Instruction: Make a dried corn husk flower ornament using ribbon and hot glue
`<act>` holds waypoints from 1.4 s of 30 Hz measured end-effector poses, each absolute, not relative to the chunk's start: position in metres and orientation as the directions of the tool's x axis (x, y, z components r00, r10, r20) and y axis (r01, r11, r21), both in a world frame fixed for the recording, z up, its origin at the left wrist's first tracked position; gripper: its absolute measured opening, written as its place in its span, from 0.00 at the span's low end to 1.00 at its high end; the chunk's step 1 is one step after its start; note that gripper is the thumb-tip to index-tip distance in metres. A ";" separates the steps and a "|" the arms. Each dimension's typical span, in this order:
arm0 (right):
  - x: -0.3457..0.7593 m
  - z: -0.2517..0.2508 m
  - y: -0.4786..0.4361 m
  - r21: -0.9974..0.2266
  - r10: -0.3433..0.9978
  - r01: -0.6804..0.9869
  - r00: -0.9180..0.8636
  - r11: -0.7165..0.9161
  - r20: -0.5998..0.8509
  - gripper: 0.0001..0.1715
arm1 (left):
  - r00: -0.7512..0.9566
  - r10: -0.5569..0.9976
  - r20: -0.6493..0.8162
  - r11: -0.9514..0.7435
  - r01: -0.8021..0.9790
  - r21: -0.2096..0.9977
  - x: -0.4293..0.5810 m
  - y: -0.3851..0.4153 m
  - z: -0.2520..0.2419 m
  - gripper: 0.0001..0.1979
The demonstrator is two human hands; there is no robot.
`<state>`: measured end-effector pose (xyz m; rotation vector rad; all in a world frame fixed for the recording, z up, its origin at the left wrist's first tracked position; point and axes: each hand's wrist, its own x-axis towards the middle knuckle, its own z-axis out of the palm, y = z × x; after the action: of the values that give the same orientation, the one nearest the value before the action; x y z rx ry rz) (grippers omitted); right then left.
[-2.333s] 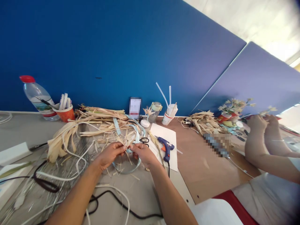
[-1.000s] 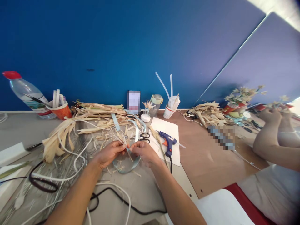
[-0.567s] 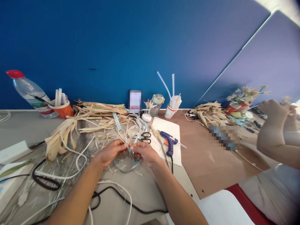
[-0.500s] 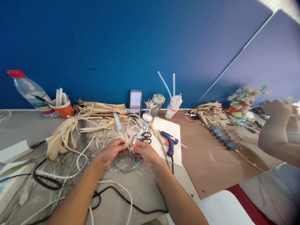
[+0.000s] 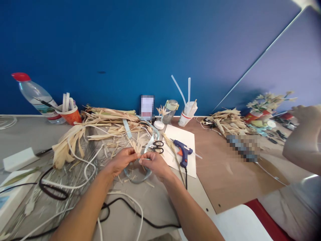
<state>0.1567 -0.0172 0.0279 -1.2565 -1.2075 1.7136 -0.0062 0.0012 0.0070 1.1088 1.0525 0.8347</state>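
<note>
Two hands (image 5: pixel 122 161) (image 5: pixel 155 164) closer, one husk cluster (image 5: pixel 137 146)

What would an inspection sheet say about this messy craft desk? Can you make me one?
Surface: grey desk, strewn with husk scraps.
Job's things: pale husk strips at the fingertips; blue ribbon curving below the hands.
Clutter: scissors; glue gun lying on white paper; bottle and orange cup at far left.
Hands: left hand pinches the strips; right hand meets it, grip unclear.
Cables: white cable and black cable curve across the desk.
Surroundings: blue partition behind; another person's arm at right.
</note>
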 end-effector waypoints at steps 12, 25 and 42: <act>0.160 0.028 -0.015 -0.636 0.676 -0.326 -0.591 -0.700 -0.440 0.13 | 0.429 0.888 -0.167 0.242 -0.127 0.962 -0.014 -0.002 0.008 0.16; 0.154 0.033 -0.023 -0.961 0.919 0.065 -0.283 -0.268 -0.275 0.06 | 0.411 0.879 -0.240 0.306 -0.102 0.946 -0.008 -0.002 0.017 0.14; 0.140 0.028 -0.029 -0.988 0.991 0.095 -0.045 -0.125 -0.130 0.05 | 0.469 0.871 -0.147 0.386 -0.467 0.796 0.000 -0.007 0.016 0.19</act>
<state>0.1405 -0.0291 0.0278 -1.3482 -1.2527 1.2972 0.0005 -0.0070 0.0157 0.7598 0.6198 0.9244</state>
